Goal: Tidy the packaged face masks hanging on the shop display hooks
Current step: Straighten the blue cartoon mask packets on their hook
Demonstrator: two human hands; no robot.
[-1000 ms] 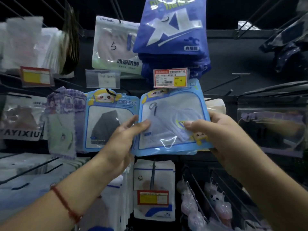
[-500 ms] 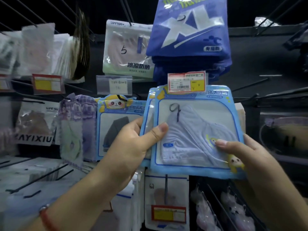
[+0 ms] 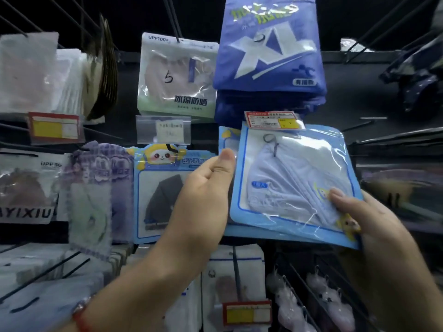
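1. While the dark blue XL pack stack (image 3: 269,49) hangs at 12 o'clock of the display, a price tag (image 3: 273,120) sits just below it.
2. The light blue mask pack (image 3: 294,183), tilted, lies at 3 o'clock of centre, in front of more blue packs.
3. The left hand (image 3: 203,200) grips those packs' left edge, thumb up.
4. The right hand (image 3: 364,219) pinches the front pack's lower right corner, thumb on its face.
5. A panda-print pack (image 3: 159,188) hangs at 9 o'clock of the left hand.
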